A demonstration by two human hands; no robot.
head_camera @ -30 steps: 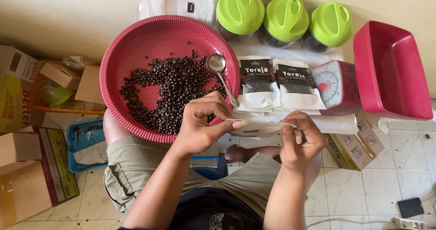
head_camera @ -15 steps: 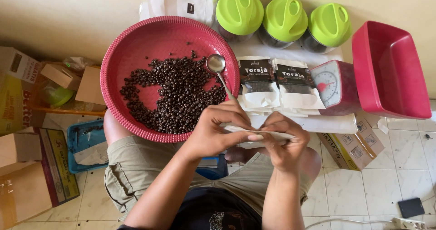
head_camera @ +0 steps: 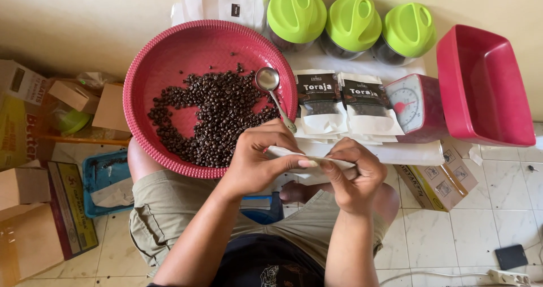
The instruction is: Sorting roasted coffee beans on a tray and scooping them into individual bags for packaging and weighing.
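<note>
Head view: round red basket [head_camera: 169, 66] of dark coffee beans [head_camera: 212, 117] at ten o'clock, spoon [head_camera: 271, 89] resting inside. White pouch [head_camera: 283, 153], flat and creased, pinched at centre between left hand [head_camera: 257, 162] and right hand [head_camera: 350, 176], fingers closed on it. Pale tiled floor [head_camera: 481, 219]; cream wall [head_camera: 85, 21] at twelve o'clock.

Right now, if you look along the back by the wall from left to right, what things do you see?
Red round basket with coffee beans → three green-lidded jars → red scale → red tub.
</note>
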